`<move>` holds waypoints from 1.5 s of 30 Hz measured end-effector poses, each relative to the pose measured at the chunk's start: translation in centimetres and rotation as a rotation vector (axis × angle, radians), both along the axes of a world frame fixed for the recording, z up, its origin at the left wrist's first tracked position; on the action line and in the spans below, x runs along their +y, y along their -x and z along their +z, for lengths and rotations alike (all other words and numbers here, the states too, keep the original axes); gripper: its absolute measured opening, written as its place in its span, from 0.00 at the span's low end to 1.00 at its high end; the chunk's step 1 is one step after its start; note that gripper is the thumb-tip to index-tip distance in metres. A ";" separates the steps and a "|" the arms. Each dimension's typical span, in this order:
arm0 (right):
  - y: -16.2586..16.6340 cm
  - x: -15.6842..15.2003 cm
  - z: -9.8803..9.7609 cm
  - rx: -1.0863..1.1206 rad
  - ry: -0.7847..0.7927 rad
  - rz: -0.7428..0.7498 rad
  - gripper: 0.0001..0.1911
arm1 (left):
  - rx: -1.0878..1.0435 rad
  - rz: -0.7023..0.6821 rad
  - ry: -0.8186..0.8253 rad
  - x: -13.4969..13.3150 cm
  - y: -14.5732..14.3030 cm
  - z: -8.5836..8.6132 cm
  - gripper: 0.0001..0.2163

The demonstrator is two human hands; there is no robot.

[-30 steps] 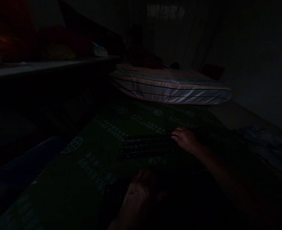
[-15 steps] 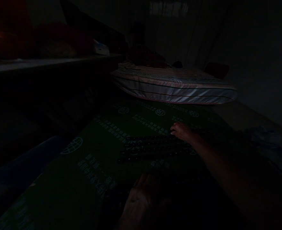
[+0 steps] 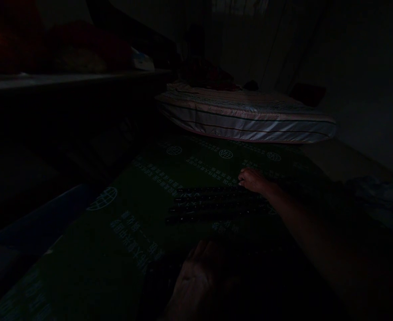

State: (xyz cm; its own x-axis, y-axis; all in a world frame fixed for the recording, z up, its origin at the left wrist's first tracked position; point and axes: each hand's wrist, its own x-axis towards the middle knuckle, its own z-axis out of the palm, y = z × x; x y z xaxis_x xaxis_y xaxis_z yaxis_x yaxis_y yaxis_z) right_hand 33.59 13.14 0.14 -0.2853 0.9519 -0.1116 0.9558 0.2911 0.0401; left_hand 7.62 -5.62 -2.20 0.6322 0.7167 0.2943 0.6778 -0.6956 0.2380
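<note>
The scene is very dark. Several black strips with small white dots (image 3: 206, 205) lie in rows on a green printed board (image 3: 136, 191); whether they are separate pieces or folds of cloth I cannot tell. My right hand (image 3: 252, 179) is at the right end of the farthest strip, its fingers curled together; what is in them is hidden. Nearer me, my left hand (image 3: 198, 272) rests palm down on something dark with light specks (image 3: 158, 272), perhaps cloth. Its fingertips fade into shadow, so their grip does not show.
A mattress with a striped cover (image 3: 250, 122) lies across the board's far end. At the left, a shelf or table edge (image 3: 66, 79) bears reddish things and a small pale box (image 3: 143, 60). A blue panel (image 3: 46, 218) is below it. Crumpled cloth (image 3: 377, 191) lies at right.
The view has shifted slightly, moving the mattress and board a little to the right and up in the picture. Both hands keep nearly the same places and poses.
</note>
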 end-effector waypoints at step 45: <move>3.9 -22.0 0.2 0.242 -0.223 0.422 0.08 | 0.063 0.004 0.114 -0.3 -1.3 1.2 0.16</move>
